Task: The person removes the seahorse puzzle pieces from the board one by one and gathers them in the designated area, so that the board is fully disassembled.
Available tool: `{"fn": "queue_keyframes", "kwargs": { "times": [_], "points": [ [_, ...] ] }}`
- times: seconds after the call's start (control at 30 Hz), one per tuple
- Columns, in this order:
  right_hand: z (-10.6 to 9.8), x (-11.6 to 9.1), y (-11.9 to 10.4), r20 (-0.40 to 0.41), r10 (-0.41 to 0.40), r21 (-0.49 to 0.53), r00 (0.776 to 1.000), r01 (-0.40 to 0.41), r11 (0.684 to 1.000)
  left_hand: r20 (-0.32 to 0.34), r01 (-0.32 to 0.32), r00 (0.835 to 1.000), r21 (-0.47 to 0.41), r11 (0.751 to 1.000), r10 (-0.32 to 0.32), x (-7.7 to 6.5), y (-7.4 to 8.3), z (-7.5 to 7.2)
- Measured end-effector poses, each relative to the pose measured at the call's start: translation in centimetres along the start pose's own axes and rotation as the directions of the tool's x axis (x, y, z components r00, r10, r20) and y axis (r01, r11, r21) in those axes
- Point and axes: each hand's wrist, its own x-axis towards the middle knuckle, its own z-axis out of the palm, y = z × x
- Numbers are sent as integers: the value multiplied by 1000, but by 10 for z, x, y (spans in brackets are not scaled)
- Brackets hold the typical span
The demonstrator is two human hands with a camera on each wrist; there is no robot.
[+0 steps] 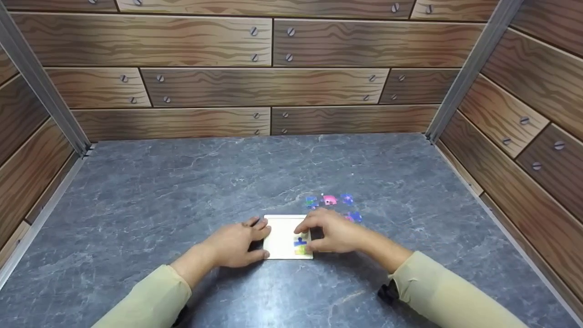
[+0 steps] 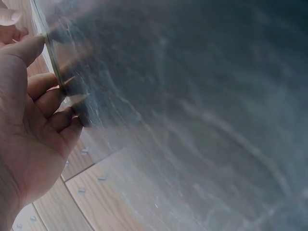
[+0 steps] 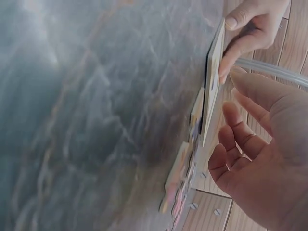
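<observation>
A small white board (image 1: 280,237) with a raised strip along its far edge lies flat on the table. My left hand (image 1: 237,243) rests at its left side, thumb and fingertips touching that edge. Over the right part of the board is my right hand (image 1: 337,231), with thumb and index finger apart above blue-and-yellow jigsaw pieces (image 1: 300,249). Its other fingers bend loosely in the right wrist view, and I see nothing gripped there. The hand partly hides the pieces and the board's right edge.
Loose jigsaw pieces lie beyond the right hand: a blue-green one (image 1: 311,201), a pink one (image 1: 329,200), a blue one (image 1: 347,198) and a blue-purple one (image 1: 355,217). The grey marbled table (image 1: 205,182) is bounded by wood-patterned walls (image 1: 205,89).
</observation>
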Motion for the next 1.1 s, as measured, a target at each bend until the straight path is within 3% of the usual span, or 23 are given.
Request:
{"fn": "queue_keyframes", "kwargs": {
  "times": [0.5, 1.1],
  "points": [
    [2, 4, -3, 86, 22, -71, 996, -16, 997, 6, 2, 1000, 14, 1000, -2, 2, 0, -4],
    [11, 4, -4, 58, 34, -31, 998, -33, 999, -6, -7, 1000, 13, 1000, 7, -1, -1, 0]
  ]
}}
